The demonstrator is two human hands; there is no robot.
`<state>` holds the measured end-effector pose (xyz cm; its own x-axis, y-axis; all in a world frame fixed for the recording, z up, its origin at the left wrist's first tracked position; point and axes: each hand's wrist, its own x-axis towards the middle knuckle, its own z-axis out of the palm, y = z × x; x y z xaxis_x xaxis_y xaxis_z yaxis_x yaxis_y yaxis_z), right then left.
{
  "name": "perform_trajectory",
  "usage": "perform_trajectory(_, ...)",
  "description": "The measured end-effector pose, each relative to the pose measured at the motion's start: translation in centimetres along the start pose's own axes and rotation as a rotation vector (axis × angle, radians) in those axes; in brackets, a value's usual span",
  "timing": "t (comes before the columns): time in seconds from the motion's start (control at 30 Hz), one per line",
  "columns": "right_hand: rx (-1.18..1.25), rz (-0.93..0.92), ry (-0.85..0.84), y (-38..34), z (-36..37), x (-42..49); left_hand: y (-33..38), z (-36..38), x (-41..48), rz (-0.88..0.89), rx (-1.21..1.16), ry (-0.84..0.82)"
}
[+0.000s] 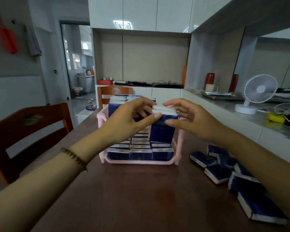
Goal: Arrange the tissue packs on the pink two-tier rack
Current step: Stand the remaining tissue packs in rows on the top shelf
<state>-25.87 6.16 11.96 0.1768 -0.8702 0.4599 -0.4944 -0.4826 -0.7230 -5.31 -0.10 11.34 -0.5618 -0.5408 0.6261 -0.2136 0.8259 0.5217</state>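
**Both hands on an upright tissue pack at the pink rack**

On the brown counter (141, 198) stood the pink two-tier rack (139, 161), and both hands met above it. The left hand (129, 119), with a bead bracelet (74, 159) on its wrist, was closed on the blue tissue pack (162, 129) from the left: its thumb pressed the front face and its fingers lay over the white top edge. The right hand (189, 118) came from the other side, thumb touching the front of the same pack and fingers curved over its top, so the pack was pinched between the two hands. This pack stood upright at the right end of the upper tier.

Behind the left hand, more upright packs (117, 102) filled the back of the upper tier. On the lower tier, rows of packs (141, 150) lay close together, touching one another, with the white edges up.

To the right of the rack, near the right forearm, loose tissue packs (224, 169) lay on the counter in an untidy group, some leaning on others.

A wooden chair (28, 131) stood at the left side of the counter, and a white desk fan (258, 92) was on the grey side ledge at the right, well apart from the rack.
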Motion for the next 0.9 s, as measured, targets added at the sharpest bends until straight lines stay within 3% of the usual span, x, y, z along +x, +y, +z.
perform_trajectory(0.17,-0.028,-0.005,0.099,0.4,-2.4,4.6,-3.3,-2.6,3.9,-0.025,0.328,0.011)
perform_trajectory(0.4,-0.127,0.109,0.118,4.1,-3.3,8.8,-7.0,-3.9,6.2,-0.123,0.736,-0.183)
perform_trajectory(0.9,-0.063,0.199,-0.043,8.0,-0.1,12.7,-8.2,-3.5,6.4,-0.094,0.731,-0.25)
